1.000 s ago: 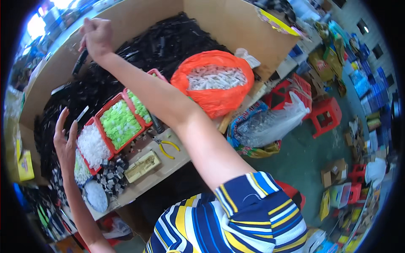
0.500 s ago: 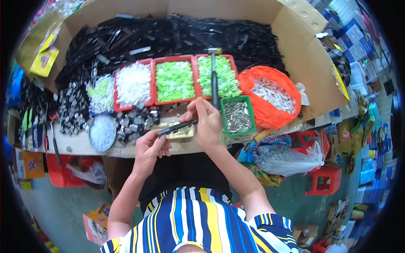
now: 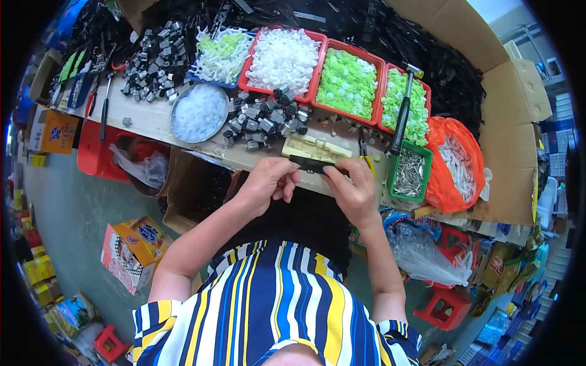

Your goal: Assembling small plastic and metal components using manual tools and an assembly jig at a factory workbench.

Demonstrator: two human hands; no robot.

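Observation:
A short black plastic piece (image 3: 310,165) is held level between my two hands, at the near edge of the bench. My left hand (image 3: 268,183) pinches its left end, the other fingers curled below. My right hand (image 3: 355,190) grips the right end between thumb and fingers. Just behind the piece lies a cream block-shaped fixture (image 3: 317,147); whether the two touch, I cannot tell. Beside my right hand, pliers with yellow handles (image 3: 364,152) lie on the bench. A heap of small grey-and-black metallic parts (image 3: 265,121) is beyond my left hand.
Red trays hold white pieces (image 3: 284,60) and green pieces (image 3: 348,83). A hammer (image 3: 403,110) rests across the right tray, near a green tray of metal pins (image 3: 409,173) and an orange bag (image 3: 455,165). A round dish (image 3: 199,113) stands left. Long black parts (image 3: 342,18) pile behind.
The view has swung, so the bench appears shifted and tilted. The black piece went from slanted to level beside the cream fixture, and my right hand now grips its end from lower down.

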